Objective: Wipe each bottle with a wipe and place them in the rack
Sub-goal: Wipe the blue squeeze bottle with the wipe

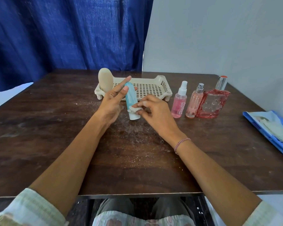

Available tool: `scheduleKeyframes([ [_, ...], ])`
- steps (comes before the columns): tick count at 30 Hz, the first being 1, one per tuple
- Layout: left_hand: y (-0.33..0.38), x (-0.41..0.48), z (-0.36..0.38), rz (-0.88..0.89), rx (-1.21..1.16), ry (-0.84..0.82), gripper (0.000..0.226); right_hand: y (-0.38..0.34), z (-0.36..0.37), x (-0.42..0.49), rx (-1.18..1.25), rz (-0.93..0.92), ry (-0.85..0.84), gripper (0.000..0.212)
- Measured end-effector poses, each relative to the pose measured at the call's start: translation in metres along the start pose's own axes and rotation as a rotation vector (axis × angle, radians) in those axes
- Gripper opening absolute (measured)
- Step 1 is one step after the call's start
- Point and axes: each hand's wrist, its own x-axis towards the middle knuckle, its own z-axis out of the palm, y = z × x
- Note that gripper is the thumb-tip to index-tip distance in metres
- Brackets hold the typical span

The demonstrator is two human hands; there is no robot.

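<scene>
Blue curtain [64,33], grey wall [219,38]; our dusty counter [55,128] carries the rack [147,88], one beige bottle [105,81] standing in it, three pink bottles [194,101] waiting beside. Our left hand [112,101] clamps thumb and fingers on the blue bottle [130,97], tilted before the rack, steadying it, we judge, while our right hand [155,111] pinches the wipe [134,110] in its fingers against the bottle's lower end.

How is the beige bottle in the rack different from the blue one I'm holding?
The beige bottle is a broad oval; the blue bottle is a slim cylinder with a white end. The beige bottle stands untouched at the left end of the rack; the blue bottle is tilted, held by the left hand while the right hand presses a wipe on it. Both have rounded tops.
</scene>
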Motion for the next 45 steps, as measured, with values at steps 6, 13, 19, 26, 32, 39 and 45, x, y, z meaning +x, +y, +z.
scheduleKeyframes([
  [6, -0.001, -0.001, 0.001, -0.006, 0.015, -0.048, 0.046, 0.004, -0.001, 0.003, -0.075, 0.079, 0.115, 0.018],
  [13, -0.001, -0.003, 0.003, 0.014, 0.020, -0.066, 0.047, -0.002, 0.003, -0.001, -0.026, 0.008, 0.101, 0.012],
  [19, -0.002, -0.002, 0.005, 0.038, 0.064, -0.078, 0.040, -0.010, 0.005, -0.002, -0.090, -0.053, 0.095, 0.011],
  [26, -0.002, -0.005, 0.009, 0.039, 0.043, -0.103, 0.044, -0.008, 0.002, 0.002, -0.126, 0.026, 0.219, 0.010],
  [32, -0.003, -0.006, 0.009, 0.030, 0.045, -0.117, 0.039, -0.009, 0.001, -0.002, -0.127, -0.076, 0.186, 0.009],
  [39, -0.002, -0.005, 0.011, 0.043, 0.048, -0.120, 0.042, -0.006, 0.003, 0.000, -0.269, -0.228, 0.119, 0.020],
  [45, -0.004, -0.005, 0.014, 0.053, 0.087, -0.136, 0.042, -0.005, -0.001, 0.002, -0.154, -0.136, 0.270, 0.006],
])
